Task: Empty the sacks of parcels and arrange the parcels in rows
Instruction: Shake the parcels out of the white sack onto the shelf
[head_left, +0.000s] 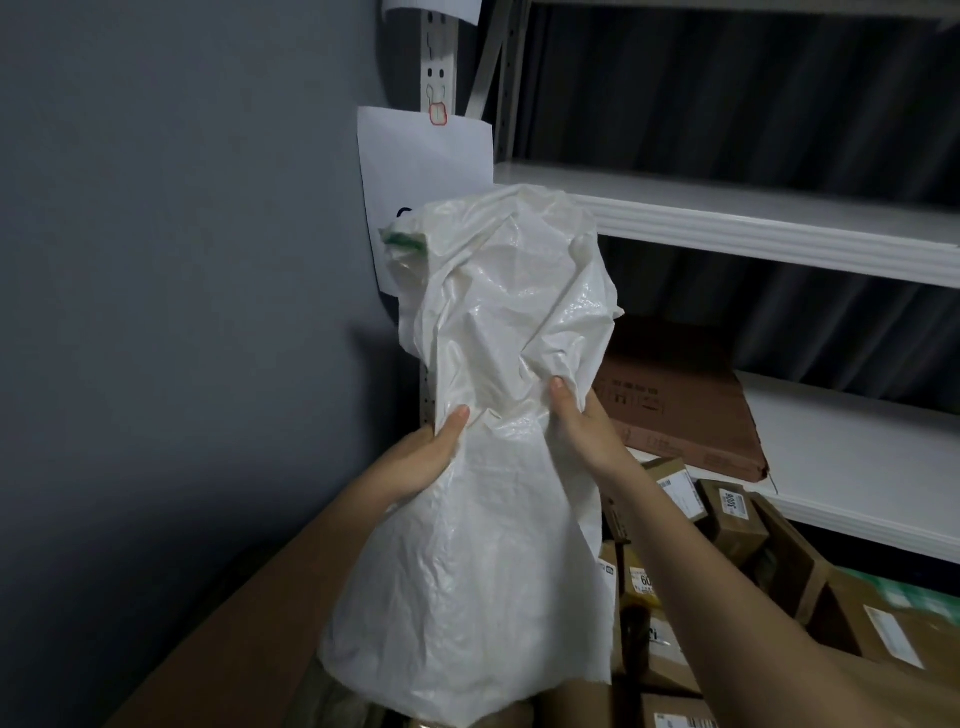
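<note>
At the centre of the frame we see a white woven sack held upright and upside down, its closed end bunched at the top, its mouth hanging open near the bottom edge. The left hand grips the sack's waist from the left, thumb pressed into the cloth; the right hand pinches a fold on the right side, fingers curled behind the fabric. Both hands are closed on the sack.

Brown parcels lie heaped at the lower right, below white shelves that fill the upper right. A grey wall fills the left.

The sack looks slack, so we judge it nearly emptied, though its mouth is dim and we cannot tell whether anything remains inside. To finish well, we would keep both grips firm at the waist, lift higher so the mouth clears the heap, and shake in short drops so that any last parcel slides out onto the pile rather than catching in a fold.
</note>
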